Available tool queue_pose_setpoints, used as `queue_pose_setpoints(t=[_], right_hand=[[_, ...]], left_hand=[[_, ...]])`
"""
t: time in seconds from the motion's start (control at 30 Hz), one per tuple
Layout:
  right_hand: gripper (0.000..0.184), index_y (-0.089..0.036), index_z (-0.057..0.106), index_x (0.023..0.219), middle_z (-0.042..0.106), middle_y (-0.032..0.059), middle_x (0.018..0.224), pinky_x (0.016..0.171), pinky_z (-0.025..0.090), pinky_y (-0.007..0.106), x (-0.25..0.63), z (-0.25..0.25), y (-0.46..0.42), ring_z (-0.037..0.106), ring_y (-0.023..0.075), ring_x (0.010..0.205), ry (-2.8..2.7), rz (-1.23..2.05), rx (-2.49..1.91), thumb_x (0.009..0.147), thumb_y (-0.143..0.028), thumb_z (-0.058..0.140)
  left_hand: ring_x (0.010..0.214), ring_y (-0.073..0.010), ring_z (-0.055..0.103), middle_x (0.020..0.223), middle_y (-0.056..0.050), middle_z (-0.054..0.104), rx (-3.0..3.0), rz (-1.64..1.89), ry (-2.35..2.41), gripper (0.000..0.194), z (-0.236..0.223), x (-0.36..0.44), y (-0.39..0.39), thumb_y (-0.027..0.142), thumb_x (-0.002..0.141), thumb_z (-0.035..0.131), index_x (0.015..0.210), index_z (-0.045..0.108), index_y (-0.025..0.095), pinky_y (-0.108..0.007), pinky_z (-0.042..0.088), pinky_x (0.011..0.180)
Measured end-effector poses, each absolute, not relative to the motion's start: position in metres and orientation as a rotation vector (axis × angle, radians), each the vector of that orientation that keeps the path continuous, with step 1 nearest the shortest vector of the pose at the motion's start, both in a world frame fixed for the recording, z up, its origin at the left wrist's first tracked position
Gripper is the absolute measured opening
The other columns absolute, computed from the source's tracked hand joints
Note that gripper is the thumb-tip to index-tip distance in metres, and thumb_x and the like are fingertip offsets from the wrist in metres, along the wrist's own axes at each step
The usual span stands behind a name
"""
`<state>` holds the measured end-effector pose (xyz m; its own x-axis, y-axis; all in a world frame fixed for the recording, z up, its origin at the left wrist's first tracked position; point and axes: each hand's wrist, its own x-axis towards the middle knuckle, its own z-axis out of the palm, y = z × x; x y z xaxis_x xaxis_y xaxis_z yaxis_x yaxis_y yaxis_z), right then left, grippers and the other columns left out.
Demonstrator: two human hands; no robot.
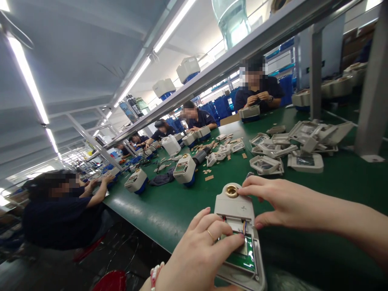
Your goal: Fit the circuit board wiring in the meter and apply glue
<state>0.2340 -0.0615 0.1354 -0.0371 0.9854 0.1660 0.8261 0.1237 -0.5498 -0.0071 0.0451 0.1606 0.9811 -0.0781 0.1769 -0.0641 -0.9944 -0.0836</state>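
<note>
Green worktop [333, 182] runs long through a factory hall lit by ceiling strip lights [26, 72], with a metal shelf [242, 44] overhead. Co-workers in dark shirts sit along both sides; one person [257, 91] across the worktop holds a small part in both hands. Loose grey covers [300, 145] lie piled at right, well apart from the hands. Finished meters [185, 169] with blue bases stand mid-worktop, among scattered brown scraps [209, 177].

Left hand [200, 250]: fingers curled, index finger and thumb pressed onto the open middle of the meter [239, 238], at the coloured wires [244, 227]. Ring on one finger, beaded bracelet at the wrist. Grip is loose, fingertips touching rather than clamped around anything.

Right hand [281, 202]: fingers spread, fingertips touching the meter's top by the brass fitting [232, 191], thumb against its right edge. It steadies the body from the side, grip partly open.

Meter lies flat at the near worktop edge, between both hands. Grey casing, brass ring at the far end, green circuit board [245, 254] exposed at the near end.
</note>
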Motion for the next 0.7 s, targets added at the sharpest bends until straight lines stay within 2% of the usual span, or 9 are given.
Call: queue_pose_setpoints(t=[0.23, 0.4, 0.57, 0.7], right_hand=[[0.049, -0.027, 0.062, 0.123, 0.057, 0.0036, 0.127, 0.087, 0.048, 0.037, 0.233, 0.135, -0.062, 0.061, 0.0272, 0.105, -1.947, 0.414, -1.675, 0.078, -0.040, 0.075], [0.045, -0.026, 0.065, 0.119, 0.058, 0.0032, 0.129, 0.088, 0.048, 0.037, 0.235, 0.134, -0.061, 0.062, 0.0272, 0.106, -1.976, 0.399, -1.672, 0.079, -0.044, 0.075], [0.044, -0.028, 0.066, 0.120, 0.060, 0.0016, 0.128, 0.088, 0.049, 0.040, 0.234, 0.136, -0.061, 0.062, 0.0281, 0.105, -2.007, 0.338, -1.692, 0.080, -0.044, 0.075], [0.043, -0.026, 0.067, 0.119, 0.061, 0.0025, 0.126, 0.085, 0.050, 0.039, 0.232, 0.138, -0.062, 0.064, 0.0286, 0.103, -2.025, 0.308, -1.706, 0.080, -0.044, 0.074]], left_hand=[[0.108, -0.0170, 0.063, 0.110, 0.005, 0.069, -2.985, -0.265, 0.171, 0.050, 0.164, -0.003, 0.042, 0.056, 0.078, 0.068, 0.121, 0.060, 0.032, -0.040, 0.040, 0.111], [0.114, -0.0178, 0.059, 0.115, 0.005, 0.068, -2.983, -0.263, 0.148, 0.049, 0.162, -0.006, 0.041, 0.054, 0.082, 0.063, 0.126, 0.057, 0.033, -0.042, 0.033, 0.115], [0.111, -0.0154, 0.059, 0.108, 0.008, 0.070, -2.851, -0.497, 0.264, 0.037, 0.152, -0.014, 0.039, 0.048, 0.087, 0.061, 0.118, 0.063, 0.027, -0.032, 0.019, 0.120], [0.102, -0.0143, 0.061, 0.096, 0.008, 0.072, -2.800, -0.682, 0.253, 0.024, 0.146, -0.019, 0.036, 0.044, 0.088, 0.062, 0.105, 0.069, 0.028, -0.031, 0.024, 0.118]])
